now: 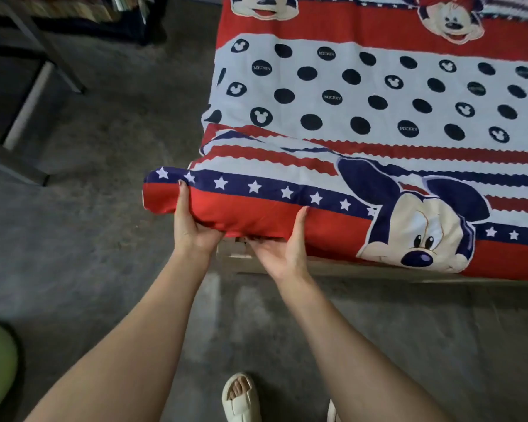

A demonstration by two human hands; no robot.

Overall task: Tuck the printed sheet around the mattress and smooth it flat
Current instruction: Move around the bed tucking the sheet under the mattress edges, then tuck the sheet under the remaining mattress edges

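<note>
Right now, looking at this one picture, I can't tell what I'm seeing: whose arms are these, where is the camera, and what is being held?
There is no machine here. The picture comes from a camera worn on a person's head, looking forward and down, so the two bare arms reaching up from the bottom are that person's own.

In front of them is a mattress corner wrapped in a printed sheet: red and white stripes, a dark blue band of white stars, dark dots and cartoon mouse faces. The left hand grips the corner, thumb on top and fingers underneath. The right hand holds the edge beside it, its fingers out of sight beneath. The corner appears raised off the pale bed frame, likely for tucking the sheet under.

Below is a grey floor and a cream sandal on the person's foot.
</note>
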